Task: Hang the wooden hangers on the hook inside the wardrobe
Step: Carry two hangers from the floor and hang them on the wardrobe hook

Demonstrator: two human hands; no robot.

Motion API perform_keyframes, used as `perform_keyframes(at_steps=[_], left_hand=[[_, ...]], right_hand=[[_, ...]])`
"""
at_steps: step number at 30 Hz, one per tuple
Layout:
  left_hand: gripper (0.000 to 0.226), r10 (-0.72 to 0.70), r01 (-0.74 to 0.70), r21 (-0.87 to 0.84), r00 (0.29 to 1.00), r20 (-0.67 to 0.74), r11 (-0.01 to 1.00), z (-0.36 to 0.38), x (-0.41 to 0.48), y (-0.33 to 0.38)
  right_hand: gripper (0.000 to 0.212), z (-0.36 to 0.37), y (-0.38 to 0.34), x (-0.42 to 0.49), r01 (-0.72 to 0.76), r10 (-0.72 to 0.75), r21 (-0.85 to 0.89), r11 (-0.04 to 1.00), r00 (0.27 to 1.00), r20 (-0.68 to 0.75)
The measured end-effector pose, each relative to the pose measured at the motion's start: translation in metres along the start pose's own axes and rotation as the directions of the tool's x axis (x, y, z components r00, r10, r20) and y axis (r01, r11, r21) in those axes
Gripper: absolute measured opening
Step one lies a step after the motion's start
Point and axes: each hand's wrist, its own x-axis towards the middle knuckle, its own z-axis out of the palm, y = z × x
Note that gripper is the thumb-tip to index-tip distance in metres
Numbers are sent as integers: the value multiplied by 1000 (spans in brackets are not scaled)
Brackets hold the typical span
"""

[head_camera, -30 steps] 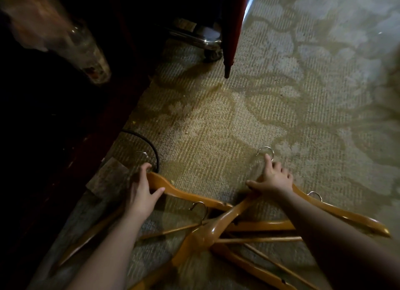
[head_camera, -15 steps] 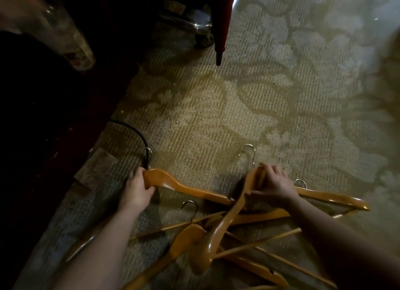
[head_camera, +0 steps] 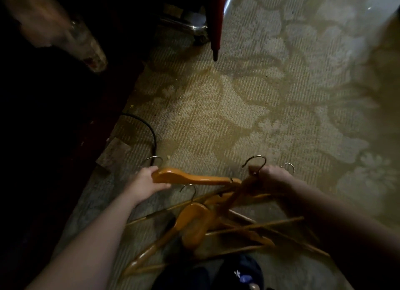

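Note:
Several wooden hangers with metal hooks lie tangled on the patterned carpet in front of me. My left hand is closed around the shoulder end of one wooden hanger, which is raised off the carpet. My right hand grips the necks of hangers just below a metal hook that sticks up past my fingers. The wardrobe's dark wooden base runs along the left; its inside and hook are lost in darkness.
A black cable curls out from under the wardrobe next to a small square scrap. A red pointed umbrella tip and a chrome caster base stand at the top. A dark slipper shows at the bottom edge.
Both hands went from resting on the hangers to gripping them. The hangers have been lifted and drawn together toward me, with the pile bunching up under my right hand.

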Motion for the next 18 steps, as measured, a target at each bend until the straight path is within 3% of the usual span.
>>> perform_keyframes(at_steps=[2, 5, 9, 14, 18], left_hand=[[8, 23, -22, -45, 999, 28, 999, 0, -22, 11], [19, 52, -46, -103, 997, 58, 994, -4, -54, 26], [22, -15, 28, -255, 998, 55, 967, -30, -107, 38], [34, -63, 69, -389, 998, 30, 919, -62, -192, 58], [35, -81, 95, -436, 995, 50, 895, -93, -276, 78]], right_hand=[[29, 1, -12, -20, -45, 39, 90, 995, 997, 72], [18, 1, -33, -51, -73, 38, 207, 976, 985, 168], [39, -22, -61, -107, -54, 17, 162, 985, 975, 222], [32, -78, -95, -185, -17, -88, 352, 936, 956, 280], [36, -117, -133, -255, -34, -66, 327, 944, 954, 291]])
